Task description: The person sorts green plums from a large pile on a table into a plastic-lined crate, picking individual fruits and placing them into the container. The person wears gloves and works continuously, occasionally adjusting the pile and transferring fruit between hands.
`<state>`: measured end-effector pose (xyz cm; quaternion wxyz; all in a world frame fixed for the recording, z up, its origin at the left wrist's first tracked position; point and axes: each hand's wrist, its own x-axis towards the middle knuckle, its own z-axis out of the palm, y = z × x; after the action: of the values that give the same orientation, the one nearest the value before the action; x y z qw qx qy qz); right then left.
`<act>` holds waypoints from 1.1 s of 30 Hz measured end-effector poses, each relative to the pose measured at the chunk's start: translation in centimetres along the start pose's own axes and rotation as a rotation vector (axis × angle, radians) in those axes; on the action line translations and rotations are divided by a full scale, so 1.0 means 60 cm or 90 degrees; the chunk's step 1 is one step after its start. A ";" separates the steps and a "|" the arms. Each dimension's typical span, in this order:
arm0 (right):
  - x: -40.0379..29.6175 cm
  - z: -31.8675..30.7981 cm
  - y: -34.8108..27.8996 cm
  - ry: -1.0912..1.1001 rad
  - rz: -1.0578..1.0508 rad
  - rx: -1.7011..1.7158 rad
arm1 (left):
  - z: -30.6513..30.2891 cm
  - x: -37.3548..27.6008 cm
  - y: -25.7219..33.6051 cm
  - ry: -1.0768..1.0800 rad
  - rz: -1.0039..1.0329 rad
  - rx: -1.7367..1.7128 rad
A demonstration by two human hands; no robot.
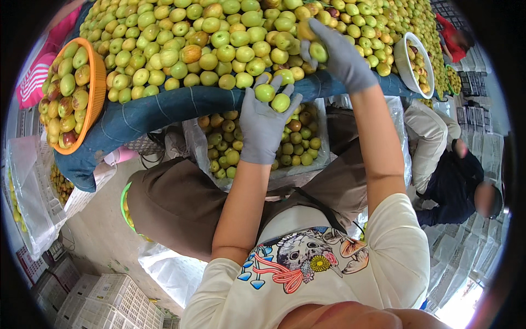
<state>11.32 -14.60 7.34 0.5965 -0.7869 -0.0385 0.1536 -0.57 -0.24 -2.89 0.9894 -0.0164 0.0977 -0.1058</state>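
A large heap of green jujubes (230,53), some with reddish-brown patches, covers the raised sorting surface before me. My left hand (263,125), in a grey glove, is palm up at the padded blue cloth edge (172,107), with two green jujubes (273,98) held at the fingers. To the right and farther up, my gloved right hand (339,55) reaches over the heap. Its fingers curl around a green jujube (318,52); a browner jujube (306,31) lies by the fingertips, partly blurred. Below the edge, between my knees, a plastic-lined crate (318,160) contains more jujubes.
An orange basket (97,88) of jujubes leans at the left edge, and a white basket (430,68) stands right. A seated person (452,181) is at the right; another, in red (452,39), sits farther off. White crates (119,300) are stacked lower left.
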 end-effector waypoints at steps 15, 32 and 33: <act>-0.198 0.020 0.169 -0.051 0.145 0.856 | 0.027 -0.031 -0.023 0.049 -0.003 0.310; -0.222 0.012 0.105 0.059 0.002 0.175 | 0.016 -0.022 -0.033 0.040 -0.151 -0.003; -0.230 0.012 0.104 0.078 0.007 0.151 | 0.017 -0.022 -0.036 0.033 -0.146 0.001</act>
<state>-2.74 -19.06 3.91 0.6857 -0.7189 0.0211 0.1118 -2.11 -2.04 -1.55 0.9680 -0.0239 0.1209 -0.2187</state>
